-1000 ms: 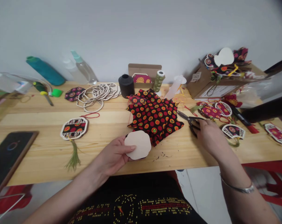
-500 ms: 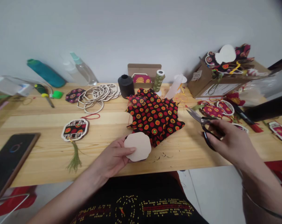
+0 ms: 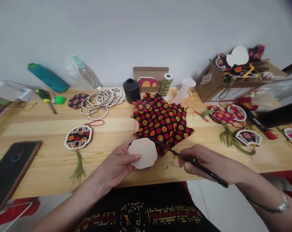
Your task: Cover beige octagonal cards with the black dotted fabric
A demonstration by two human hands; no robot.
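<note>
My left hand (image 3: 119,164) is closed on a pale, scallop-edged card piece (image 3: 143,153), thumb on its face and fingers underneath. A thin dark layer shows under the card's lower edge. My right hand (image 3: 196,159) grips black-handled scissors (image 3: 196,165), seen edge-on. Their blades point left, close to the card's right edge and over the front of the patterned fabric (image 3: 164,117). That fabric is black with red and orange flower dots, has a jagged outline and lies crumpled behind the card. Small dark scraps (image 3: 168,166) lie on the wood below the blades.
A tasselled ornament (image 3: 78,138) and a phone (image 3: 13,174) lie left. Thin wooden frames (image 3: 99,100), a black thread cone (image 3: 131,91) and a green thread spool (image 3: 166,84) stand or lie behind. At right are a cardboard box (image 3: 223,85) and a fan-shaped ornament (image 3: 247,138).
My right hand has swung the scissors left from the right of the fabric to beside the card, turning them edge-on. My left hand still holds the card in nearly the same place.
</note>
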